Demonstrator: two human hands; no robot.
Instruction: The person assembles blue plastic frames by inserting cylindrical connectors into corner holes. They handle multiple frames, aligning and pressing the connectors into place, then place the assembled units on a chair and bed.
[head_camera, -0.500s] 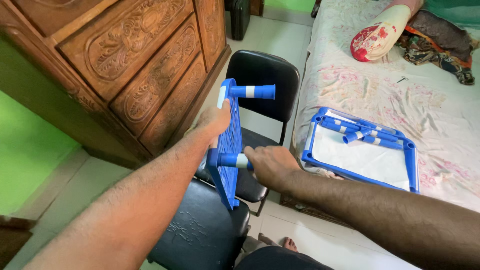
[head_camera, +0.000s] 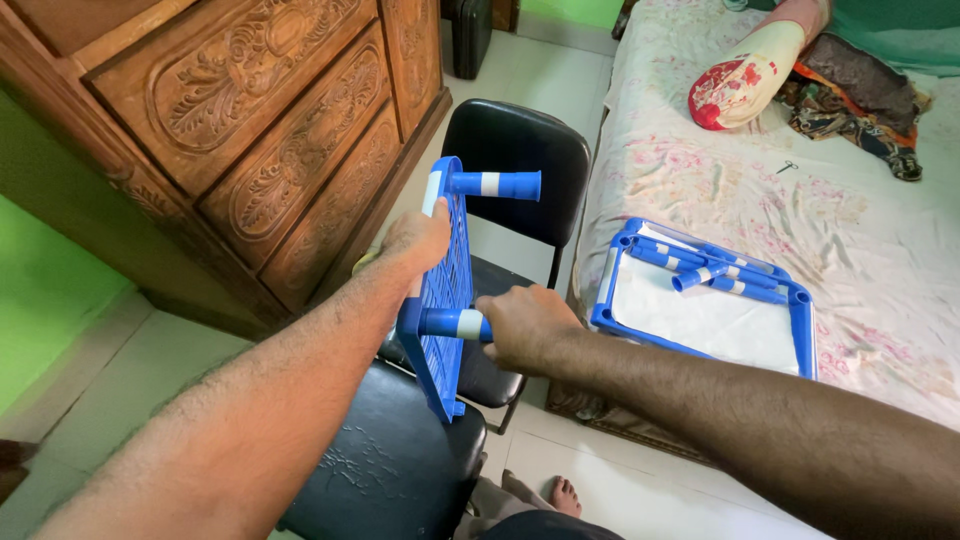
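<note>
The right hand (head_camera: 525, 325) was clamped around a blue plastic leg (head_camera: 452, 323) with a white band, a short round tube that stuck out sideways from the lower corner of a blue plastic shelf panel (head_camera: 447, 290). The left hand (head_camera: 418, 240) gripped the panel's far edge, fingers wrapped behind it and out of sight, steadying it on its side. The panel was a flat rectangle of open lattice, held upright and edge-on between the two hands, above the glossy black seat of a chair (head_camera: 400, 470). A second leg (head_camera: 495, 184) of the same blue and white tube jutted from the panel's upper corner, well above the right hand and untouched.

Just behind the panel stood a second black chair (head_camera: 520, 150) with a padded, smooth backrest and a thin metal frame. To the left rose a dark wooden cabinet (head_camera: 250, 130), its door panels carved with curling leaf patterns. To the right, a bed (head_camera: 850, 230) was covered in a pale sheet printed with faded pink flowers, slightly rumpled. On it, near the edge and well apart from the hands, lay another blue frame (head_camera: 700, 320) of the same kind, flat, with a white surface showing inside it and several loose blue and white tubes (head_camera: 700, 270) heaped along its upper side. A cylindrical bolster pillow (head_camera: 740, 85) in cream and red rested near the head of the bed beside crumpled dark cloth (head_camera: 860, 100). A bare foot (head_camera: 565, 493) showed on the pale tiled floor (head_camera: 560, 70) below.
</note>
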